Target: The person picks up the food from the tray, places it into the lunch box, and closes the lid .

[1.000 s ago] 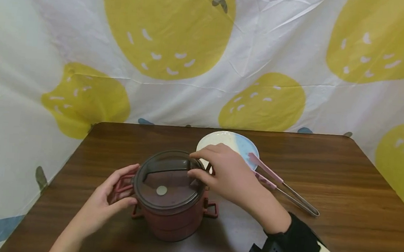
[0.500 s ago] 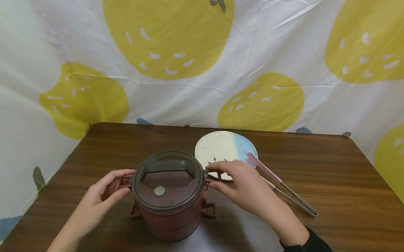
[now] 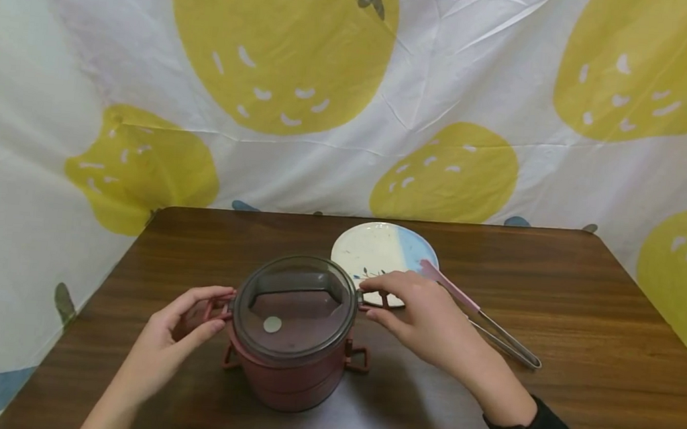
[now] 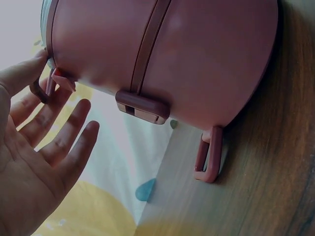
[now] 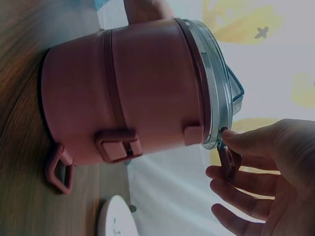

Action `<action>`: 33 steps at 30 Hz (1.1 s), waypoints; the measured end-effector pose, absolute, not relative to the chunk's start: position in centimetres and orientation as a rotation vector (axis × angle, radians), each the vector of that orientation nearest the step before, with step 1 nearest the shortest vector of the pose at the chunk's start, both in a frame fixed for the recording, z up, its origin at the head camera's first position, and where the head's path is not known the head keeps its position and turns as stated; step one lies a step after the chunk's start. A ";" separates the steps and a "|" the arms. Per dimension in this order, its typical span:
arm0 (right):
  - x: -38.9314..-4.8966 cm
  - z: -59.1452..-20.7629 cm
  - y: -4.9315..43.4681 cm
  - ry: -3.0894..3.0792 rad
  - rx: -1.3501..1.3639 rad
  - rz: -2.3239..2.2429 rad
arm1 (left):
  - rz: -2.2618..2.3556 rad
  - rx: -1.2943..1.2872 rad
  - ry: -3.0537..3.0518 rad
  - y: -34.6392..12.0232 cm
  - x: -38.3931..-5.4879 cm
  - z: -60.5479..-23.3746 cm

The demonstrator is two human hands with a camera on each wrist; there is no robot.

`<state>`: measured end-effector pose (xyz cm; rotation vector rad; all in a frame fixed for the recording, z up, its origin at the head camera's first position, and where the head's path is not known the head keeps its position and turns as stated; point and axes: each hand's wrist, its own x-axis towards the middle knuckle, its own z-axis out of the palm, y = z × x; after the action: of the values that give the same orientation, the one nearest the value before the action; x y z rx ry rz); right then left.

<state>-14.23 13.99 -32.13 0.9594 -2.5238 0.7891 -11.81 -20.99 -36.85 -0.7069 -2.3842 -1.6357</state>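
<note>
A dark red two-tier lunch box (image 3: pixel 291 379) stands upright on the table. Its see-through grey lid (image 3: pixel 294 305) has a moulded handle and a small round pale button. On the left side my left hand (image 3: pixel 164 335) holds the lid's left clasp (image 4: pixel 40 91) between thumb and fingers. My right hand (image 3: pixel 426 315) pinches the right clasp (image 5: pixel 229 160), which sticks outward, off the catch (image 5: pixel 193 135) on the upper tier. Lower on the box, the middle clasp (image 5: pixel 118 146) lies against the wall and a bottom clasp (image 5: pixel 60 169) juts out.
Behind the box, partly hidden by my right hand, lies a white and blue plate (image 3: pixel 371 244). Pink-tipped metal tongs (image 3: pixel 509 339) lean on its right edge. A lemon-print cloth (image 3: pixel 298 170) hangs behind the wooden table (image 3: pixel 584 314).
My right hand has left the lid's right edge and moved right to the clasp there. The lid has shifted slightly right over the base. My left hand stays at the left clasp.
</note>
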 end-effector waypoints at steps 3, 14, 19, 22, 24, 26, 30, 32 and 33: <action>-14.3 -32.3 14.2 -2.520 0.958 0.828 | -1.609 -0.709 -2.383 -20.9 -11.9 -36.8; -14.2 -32.6 13.9 -2.517 0.987 0.838 | -1.684 -0.715 -2.340 -21.4 -11.7 -36.8; -14.2 -32.8 13.8 -2.543 0.971 0.849 | -1.644 -0.703 -2.366 -21.5 -11.7 -36.9; -14.3 -33.0 13.7 -2.543 0.972 0.857 | -1.622 -0.680 -2.387 -21.6 -11.8 -36.9; -14.4 -33.1 13.6 -2.547 0.978 0.864 | -1.610 -0.673 -2.402 -21.6 -11.8 -37.0; -14.5 -33.3 13.5 -2.560 0.985 0.881 | -1.613 -0.686 -2.406 -21.6 -11.8 -37.0; -14.6 -33.7 13.2 -2.580 0.994 0.956 | -1.671 -0.740 -2.337 -21.4 -11.8 -37.3; -14.6 -34.0 13.0 -2.586 0.982 1.012 | -1.685 -0.743 -2.321 -21.4 -11.8 -37.3; -14.6 -34.1 13.0 -2.581 0.978 1.033 | -1.684 -0.742 -2.320 -21.4 -11.8 -37.3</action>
<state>-14.64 12.97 -34.09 0.9775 -2.5814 1.0332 -11.76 -21.41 -37.30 -0.7425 -2.3197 -1.6837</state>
